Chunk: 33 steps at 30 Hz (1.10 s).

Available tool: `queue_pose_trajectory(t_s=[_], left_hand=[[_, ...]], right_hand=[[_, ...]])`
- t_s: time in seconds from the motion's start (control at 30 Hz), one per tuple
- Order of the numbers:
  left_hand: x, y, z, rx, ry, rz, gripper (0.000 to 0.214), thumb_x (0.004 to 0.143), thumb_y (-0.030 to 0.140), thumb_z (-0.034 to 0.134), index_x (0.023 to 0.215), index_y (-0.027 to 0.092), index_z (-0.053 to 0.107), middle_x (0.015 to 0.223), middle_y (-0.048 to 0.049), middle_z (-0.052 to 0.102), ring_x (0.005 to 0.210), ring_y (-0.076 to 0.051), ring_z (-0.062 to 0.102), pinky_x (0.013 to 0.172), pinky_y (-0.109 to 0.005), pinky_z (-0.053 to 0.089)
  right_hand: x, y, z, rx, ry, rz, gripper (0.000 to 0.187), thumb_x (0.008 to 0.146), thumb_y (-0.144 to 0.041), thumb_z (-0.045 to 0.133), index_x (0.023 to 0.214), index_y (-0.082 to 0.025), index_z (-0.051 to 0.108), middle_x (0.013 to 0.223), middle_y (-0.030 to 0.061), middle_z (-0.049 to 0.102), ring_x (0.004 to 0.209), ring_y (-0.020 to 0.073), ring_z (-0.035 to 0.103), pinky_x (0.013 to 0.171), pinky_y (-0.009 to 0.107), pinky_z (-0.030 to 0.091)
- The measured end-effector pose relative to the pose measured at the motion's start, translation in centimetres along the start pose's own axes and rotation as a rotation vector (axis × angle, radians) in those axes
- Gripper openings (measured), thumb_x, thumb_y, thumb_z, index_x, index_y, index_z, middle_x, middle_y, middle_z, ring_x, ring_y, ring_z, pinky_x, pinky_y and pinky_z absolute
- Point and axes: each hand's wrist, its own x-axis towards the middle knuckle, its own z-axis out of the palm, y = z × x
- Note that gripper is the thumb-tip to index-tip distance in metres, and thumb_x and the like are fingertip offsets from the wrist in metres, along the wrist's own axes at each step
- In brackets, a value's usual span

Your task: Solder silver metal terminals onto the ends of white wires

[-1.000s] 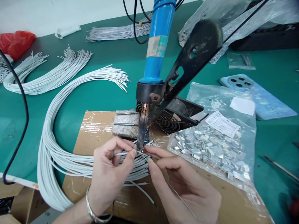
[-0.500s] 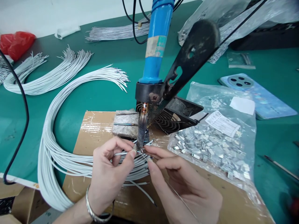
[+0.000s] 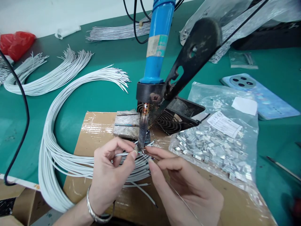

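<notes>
My left hand (image 3: 115, 169) pinches a white wire (image 3: 121, 154) between thumb and forefinger, its end at the tip of the soldering iron (image 3: 142, 131). The iron has a blue handle (image 3: 158, 40) and points downward in a black metal stand (image 3: 191, 53). From the right, my right hand (image 3: 185, 185) is closed on a thin strand of solder wire (image 3: 182, 199), which runs up to the same tip. A small shiny metal piece (image 3: 142, 151) sits at the tip, partly hidden by my fingers. Below lies a bundle of white wires (image 3: 81, 164) on cardboard (image 3: 94, 128).
Behind my left hand stands a grey fibrous block (image 3: 127, 131) with metal rods on it. A black fan (image 3: 169, 121) is behind the iron. To the right lie a clear bag of small metal pieces (image 3: 207, 150), a phone (image 3: 268, 97) and a thin pointed tool (image 3: 282, 168).
Both hands hold nearly the same position at the iron's tip. Only a very slight shift of the view shows.
</notes>
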Motion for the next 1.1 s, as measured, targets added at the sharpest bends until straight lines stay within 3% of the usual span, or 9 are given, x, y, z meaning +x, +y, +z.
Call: queue_pose_trajectory(t_s=[0.57,0.87,1.1], left_hand=[[0.11,-0.5,-0.19,0.011,-0.027,-0.003,0.012,0.074,0.018,0.077,0.066,0.017,0.067,0.08,-0.0021,0.074,0.06,-0.009,0.057,0.054,-0.017,0.042],[0.08,-0.68,-0.31,0.013,-0.038,0.028,0.013,0.076,0.019,0.076,0.066,0.018,0.068,0.081,-0.0019,0.075,0.062,-0.01,0.059,0.055,-0.017,0.043],[0.25,-0.42,0.02,0.015,-0.023,0.026,0.012,0.074,0.018,0.076,0.065,0.018,0.068,0.08,-0.0025,0.075,0.061,-0.01,0.06,0.053,-0.017,0.042]], right_hand=[[-0.09,0.35,0.01,0.041,-0.019,0.057,0.02,0.085,-0.021,0.074,0.067,-0.023,0.066,0.102,0.0011,0.082,0.087,0.0143,0.077,0.083,0.021,0.056],[0.11,0.8,-0.23,0.015,-0.046,-0.019,0.019,0.085,-0.021,0.074,0.069,-0.024,0.066,0.102,0.0006,0.082,0.087,0.015,0.078,0.081,0.021,0.058],[-0.11,0.39,0.15,0.029,0.017,0.034,0.019,0.085,-0.022,0.075,0.068,-0.026,0.066,0.101,-0.0034,0.082,0.087,0.0111,0.076,0.085,0.017,0.054]])
